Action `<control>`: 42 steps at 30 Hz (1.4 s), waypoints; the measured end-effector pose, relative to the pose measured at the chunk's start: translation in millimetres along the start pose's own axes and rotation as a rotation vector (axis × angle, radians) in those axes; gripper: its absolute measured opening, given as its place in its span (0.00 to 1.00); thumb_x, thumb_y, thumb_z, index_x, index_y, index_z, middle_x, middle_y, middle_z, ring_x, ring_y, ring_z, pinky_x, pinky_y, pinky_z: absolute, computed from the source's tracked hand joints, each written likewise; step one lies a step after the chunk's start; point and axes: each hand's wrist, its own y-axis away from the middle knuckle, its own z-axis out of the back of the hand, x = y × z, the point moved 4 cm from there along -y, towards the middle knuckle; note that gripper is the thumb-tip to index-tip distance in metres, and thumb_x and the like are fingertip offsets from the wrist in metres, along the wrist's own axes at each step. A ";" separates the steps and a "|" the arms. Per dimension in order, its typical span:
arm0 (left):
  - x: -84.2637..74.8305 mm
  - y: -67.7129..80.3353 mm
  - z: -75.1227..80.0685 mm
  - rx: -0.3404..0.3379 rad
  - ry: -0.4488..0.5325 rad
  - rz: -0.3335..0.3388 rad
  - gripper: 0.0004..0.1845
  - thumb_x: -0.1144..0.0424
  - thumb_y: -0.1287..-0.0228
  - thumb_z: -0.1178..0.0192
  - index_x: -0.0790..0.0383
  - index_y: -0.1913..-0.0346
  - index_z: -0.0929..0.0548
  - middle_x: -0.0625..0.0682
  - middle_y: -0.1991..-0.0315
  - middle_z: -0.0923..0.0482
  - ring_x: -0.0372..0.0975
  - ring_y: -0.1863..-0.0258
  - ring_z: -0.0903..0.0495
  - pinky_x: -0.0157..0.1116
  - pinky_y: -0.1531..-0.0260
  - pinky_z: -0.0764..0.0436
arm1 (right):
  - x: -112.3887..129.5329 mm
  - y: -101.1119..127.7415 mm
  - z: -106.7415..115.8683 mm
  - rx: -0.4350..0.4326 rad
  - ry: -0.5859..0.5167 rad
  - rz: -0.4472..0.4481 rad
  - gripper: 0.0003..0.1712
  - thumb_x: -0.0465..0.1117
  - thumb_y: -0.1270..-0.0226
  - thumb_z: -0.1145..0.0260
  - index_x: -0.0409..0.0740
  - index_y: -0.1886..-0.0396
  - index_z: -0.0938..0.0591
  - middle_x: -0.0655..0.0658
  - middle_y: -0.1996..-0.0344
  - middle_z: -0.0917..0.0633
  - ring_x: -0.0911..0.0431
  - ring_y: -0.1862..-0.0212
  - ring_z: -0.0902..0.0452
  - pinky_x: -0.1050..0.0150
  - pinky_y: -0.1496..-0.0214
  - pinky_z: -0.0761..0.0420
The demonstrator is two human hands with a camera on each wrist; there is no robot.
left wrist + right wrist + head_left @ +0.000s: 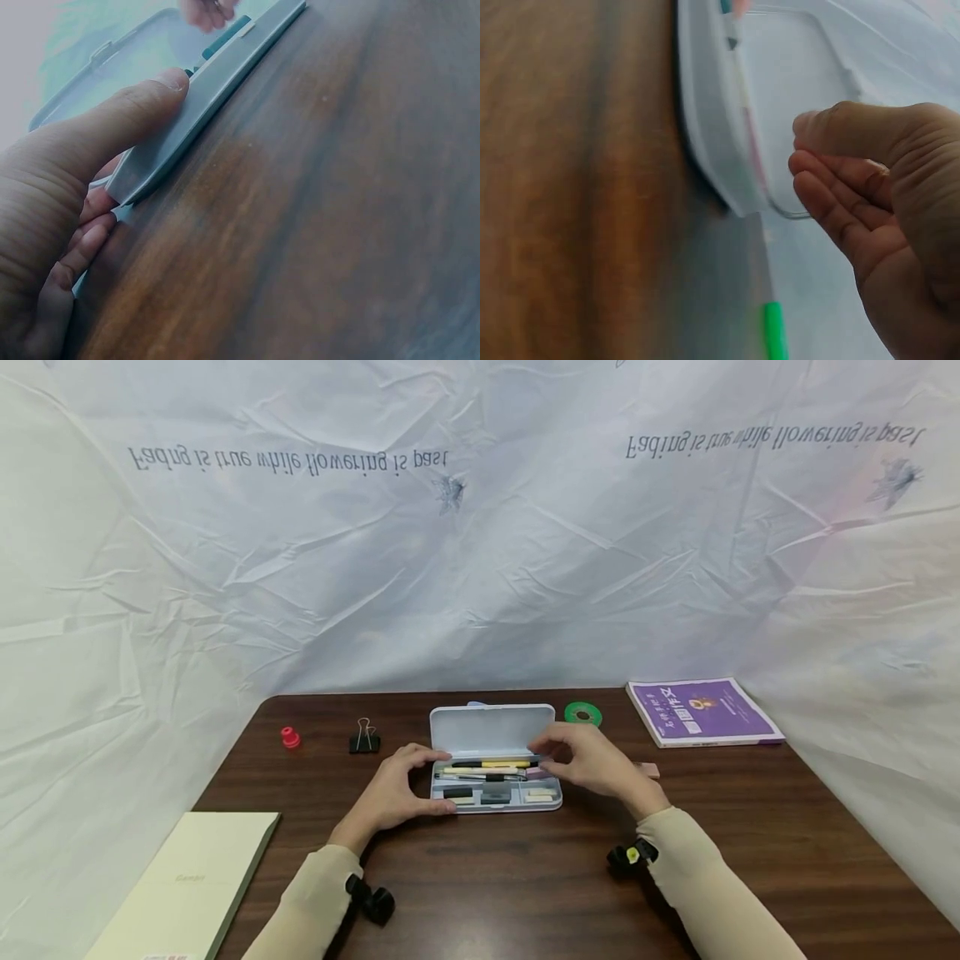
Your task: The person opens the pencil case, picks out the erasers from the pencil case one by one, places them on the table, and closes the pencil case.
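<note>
An opened light-grey pencil case [497, 808] lies on the table, its lid [491, 731] tipped back. Pens, among them a yellow and black one [504, 764], fill the long compartment. Small dark and pale pieces sit in the front compartments. My left hand [393, 789] holds the case by its left end, the thumb on the front rim and fingers round the side. Over the right end hovers my right hand [592, 760], near a purple item [537, 772] among the pens. In the right wrist view its fingers [829, 196] are loosely bent with nothing visible between them.
Behind the case lies a green ring-shaped tape roll [582, 714]. A purple book [705, 712] is at the back right. On the left are a black binder clip [364, 740], a red knobbed piece [290, 737] and a pale notebook [187, 877]. A pinkish block [648, 769] shows beside my right wrist.
</note>
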 end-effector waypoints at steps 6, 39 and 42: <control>-0.1 -0.7 -1.1 0.002 -0.003 -0.004 0.42 0.37 0.47 0.12 0.41 0.29 0.13 0.45 0.34 0.19 0.48 0.32 0.21 0.60 0.31 0.22 | -0.4 0.8 -11.6 0.052 0.065 -0.001 0.13 0.30 0.27 0.22 0.44 0.46 0.08 0.46 0.52 0.08 0.55 0.52 0.11 0.50 0.48 0.09; -2.0 1.0 0.8 0.003 -0.001 0.021 0.42 0.37 0.48 0.12 0.41 0.29 0.13 0.45 0.34 0.18 0.48 0.32 0.21 0.60 0.30 0.23 | 13.8 27.2 68.6 -0.196 0.121 0.023 0.18 0.22 0.32 0.23 0.46 0.51 0.07 0.53 0.54 0.09 0.54 0.53 0.10 0.57 0.51 0.09; -2.1 0.5 0.5 0.005 -0.003 0.021 0.42 0.37 0.48 0.12 0.41 0.29 0.13 0.45 0.35 0.18 0.48 0.32 0.21 0.60 0.30 0.23 | 12.9 38.8 81.3 -0.232 0.177 0.023 0.20 0.22 0.33 0.22 0.49 0.52 0.07 0.55 0.56 0.09 0.57 0.56 0.12 0.60 0.54 0.11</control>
